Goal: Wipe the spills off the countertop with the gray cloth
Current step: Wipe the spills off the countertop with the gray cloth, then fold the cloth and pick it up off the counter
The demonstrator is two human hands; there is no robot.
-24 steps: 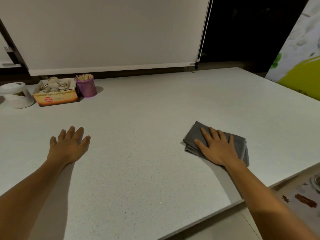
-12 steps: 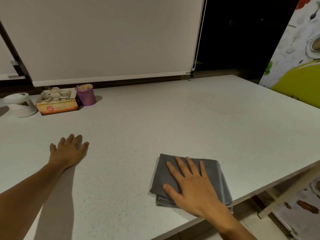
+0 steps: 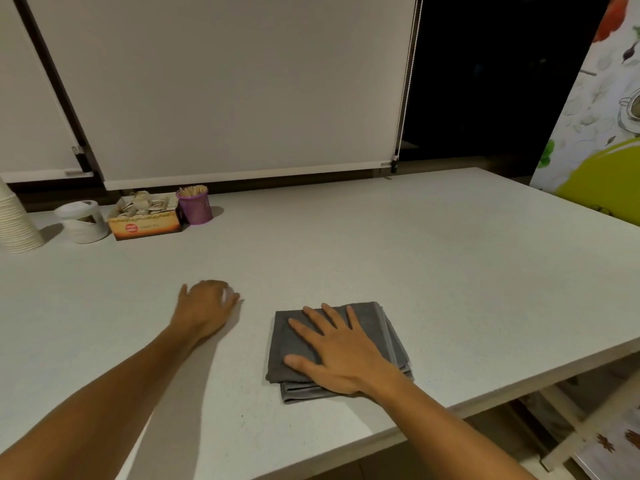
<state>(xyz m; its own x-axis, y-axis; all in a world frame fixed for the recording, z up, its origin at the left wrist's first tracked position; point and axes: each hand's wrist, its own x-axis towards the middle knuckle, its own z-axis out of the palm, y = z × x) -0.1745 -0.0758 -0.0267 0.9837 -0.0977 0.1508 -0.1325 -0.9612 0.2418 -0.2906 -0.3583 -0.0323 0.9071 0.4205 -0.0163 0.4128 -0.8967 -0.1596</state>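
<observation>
Right hand (image 3: 341, 355) flat, fingers spread, pressing folded gray cloth (image 3: 391, 336) near countertop (image 3: 415, 254) front edge. Left hand (image 3: 206, 304) just beside, loosely curled, gripping nothing. Wide bare surface beyond; purple cup (image 3: 194, 206), box (image 3: 145, 220), white jar (image 3: 83, 221) along far-left edge.
</observation>
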